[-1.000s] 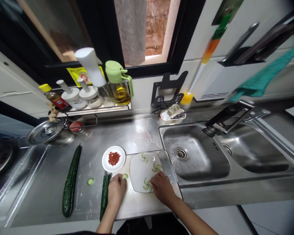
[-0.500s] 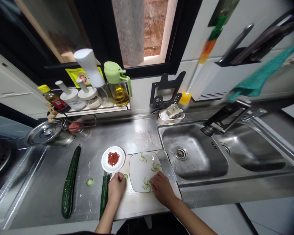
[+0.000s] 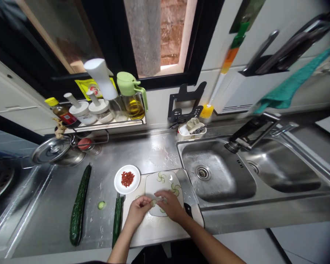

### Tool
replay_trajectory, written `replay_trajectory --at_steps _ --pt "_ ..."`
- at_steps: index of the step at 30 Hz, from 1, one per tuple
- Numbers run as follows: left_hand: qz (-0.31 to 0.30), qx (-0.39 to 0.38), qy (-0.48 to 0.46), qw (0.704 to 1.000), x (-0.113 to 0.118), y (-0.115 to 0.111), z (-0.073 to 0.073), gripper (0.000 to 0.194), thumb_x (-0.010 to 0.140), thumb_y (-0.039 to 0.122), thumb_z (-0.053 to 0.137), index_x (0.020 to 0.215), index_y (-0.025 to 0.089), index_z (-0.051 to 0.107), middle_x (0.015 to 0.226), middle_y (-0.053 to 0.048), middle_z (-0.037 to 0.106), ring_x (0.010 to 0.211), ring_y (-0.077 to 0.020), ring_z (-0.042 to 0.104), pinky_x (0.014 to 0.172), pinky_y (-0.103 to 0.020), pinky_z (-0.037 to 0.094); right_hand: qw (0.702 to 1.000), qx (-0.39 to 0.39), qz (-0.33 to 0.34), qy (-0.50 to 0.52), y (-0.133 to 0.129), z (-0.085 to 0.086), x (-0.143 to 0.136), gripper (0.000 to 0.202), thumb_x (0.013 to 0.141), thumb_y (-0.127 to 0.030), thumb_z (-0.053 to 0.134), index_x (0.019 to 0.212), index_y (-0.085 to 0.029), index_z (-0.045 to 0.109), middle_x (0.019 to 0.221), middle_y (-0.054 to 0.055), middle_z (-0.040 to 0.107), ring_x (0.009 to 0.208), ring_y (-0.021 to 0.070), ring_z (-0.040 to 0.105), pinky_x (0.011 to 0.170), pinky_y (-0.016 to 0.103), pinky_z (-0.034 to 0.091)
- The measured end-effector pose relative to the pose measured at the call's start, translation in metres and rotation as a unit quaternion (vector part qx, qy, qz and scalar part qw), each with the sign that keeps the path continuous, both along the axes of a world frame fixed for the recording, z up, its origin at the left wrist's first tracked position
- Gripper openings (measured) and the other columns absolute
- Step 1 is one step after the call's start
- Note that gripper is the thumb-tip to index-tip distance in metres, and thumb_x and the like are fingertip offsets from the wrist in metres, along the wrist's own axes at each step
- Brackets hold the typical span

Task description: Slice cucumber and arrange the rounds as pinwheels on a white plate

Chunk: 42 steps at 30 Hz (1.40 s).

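My left hand (image 3: 139, 211) pinches a small pale green cucumber slice (image 3: 153, 203) over the lower left part of a white square plate (image 3: 154, 183). From the right, my right hand (image 3: 172, 207) reaches over the plate, its fingertips closed at the same slice. Curved cucumber slices form swirls at the plate's top (image 3: 161, 177) and right side (image 3: 175, 189); a third swirl is mostly hidden under my right hand. The plate rests on a white cutting board (image 3: 145, 233). Left of my left hand lies a cut cucumber (image 3: 117, 220).
A small white dish (image 3: 127, 179) holds red pieces. Farther left are a cucumber end piece (image 3: 101, 205) and a whole cucumber (image 3: 80, 205). A double sink (image 3: 217, 172) is on the right, with a black handle (image 3: 188, 209) by the board's right edge. Bottles and jars stand on a rack (image 3: 110, 126).
My left hand has moved right, bringing the slice over the plate. My right hand has shifted left and up to meet it, uncovering a black handle beside my right wrist.
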<state>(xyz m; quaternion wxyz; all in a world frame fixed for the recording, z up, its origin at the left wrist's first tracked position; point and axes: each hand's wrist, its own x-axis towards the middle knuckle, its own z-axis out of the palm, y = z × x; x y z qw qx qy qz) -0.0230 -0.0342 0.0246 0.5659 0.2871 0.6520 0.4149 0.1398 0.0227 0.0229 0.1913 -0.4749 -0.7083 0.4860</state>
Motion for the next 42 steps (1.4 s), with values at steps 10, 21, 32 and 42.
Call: replay_trajectory --at_steps 10,21,32,42 --pt "0.080 -0.176 -0.267 0.944 0.014 0.001 -0.002 0.040 0.067 0.048 0.070 0.084 0.015 0.055 0.057 0.006 0.052 0.041 -0.0008 0.040 0.041 -0.013 0.023 1.000 0.004 0.023 0.012 0.007 0.023 0.001 0.007 0.074 -0.018 0.059 0.071 -0.020 0.066 0.073 0.000 0.067 0.075 0.0155 0.058 0.074 0.028 0.040" --pt "0.135 -0.149 -0.317 0.927 0.009 0.010 -0.007 0.035 0.058 0.012 0.075 0.092 0.013 0.064 0.057 0.002 0.058 0.047 -0.0033 0.051 0.045 -0.012 0.036 0.998 0.045 0.050 -0.005 0.014 0.019 0.006 0.013 0.074 -0.016 0.057 0.074 -0.022 0.068 0.075 0.000 0.069 0.079 0.0168 0.059 0.077 0.029 0.040" --pt "0.071 -0.020 0.044 0.996 -0.001 0.011 -0.024 0.026 0.060 0.034 0.068 0.076 0.013 0.066 0.056 0.002 0.060 0.049 -0.0075 0.049 0.052 -0.019 0.036 0.988 0.056 0.053 -0.136 0.027 -0.001 -0.013 0.010 0.075 -0.013 0.052 0.074 -0.020 0.059 0.071 -0.002 0.063 0.074 0.0145 0.054 0.068 0.024 0.035" --pt "0.017 0.005 0.315 0.949 -0.001 0.008 -0.036 0.023 0.073 0.033 0.054 0.083 0.018 0.068 0.072 -0.002 0.068 0.068 -0.0158 0.061 0.068 -0.025 0.045 0.968 0.091 0.097 -0.214 0.033 -0.013 -0.031 0.015 0.080 -0.013 0.048 0.076 -0.020 0.061 0.080 0.001 0.065 0.084 0.0179 0.051 0.068 0.028 0.028"
